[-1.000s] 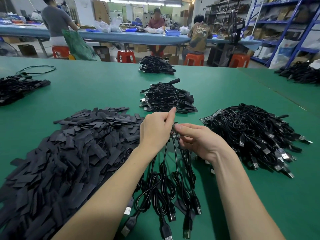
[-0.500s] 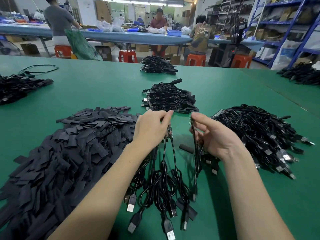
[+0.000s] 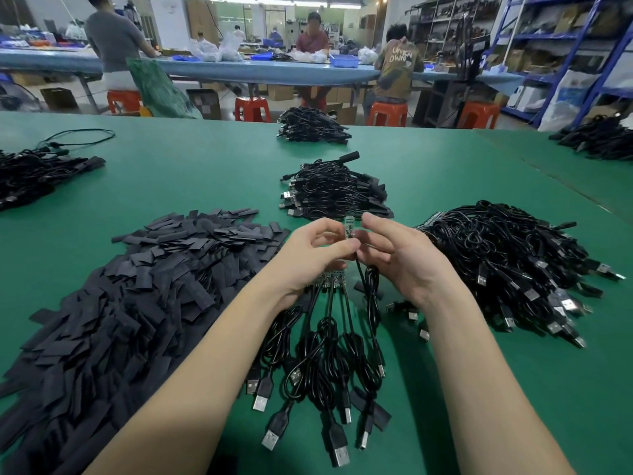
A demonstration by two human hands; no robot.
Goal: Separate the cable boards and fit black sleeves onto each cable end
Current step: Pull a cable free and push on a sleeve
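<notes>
You have brought the split-off board (image 3: 349, 225) back between both hands: left hand (image 3: 315, 255) and right hand (image 3: 400, 258) fingers now pinch it, its cable (image 3: 371, 303) dangling. One board is free of the strip (image 3: 330, 282); it looks ready for a sleeve from the pile (image 3: 144, 303) at the counter's left

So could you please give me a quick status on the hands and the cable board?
Both hands pinching one separated cable board, raised. Remaining strip under left hand. No sleeve on. Nothing in the way.

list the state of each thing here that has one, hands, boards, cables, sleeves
left hand: pinching the single board
right hand: fingers curled at the single board
single board: held upright, no sleeve on it
board strip: still joined, cables hanging from it
loose sleeves: heaped flat on the table
</notes>
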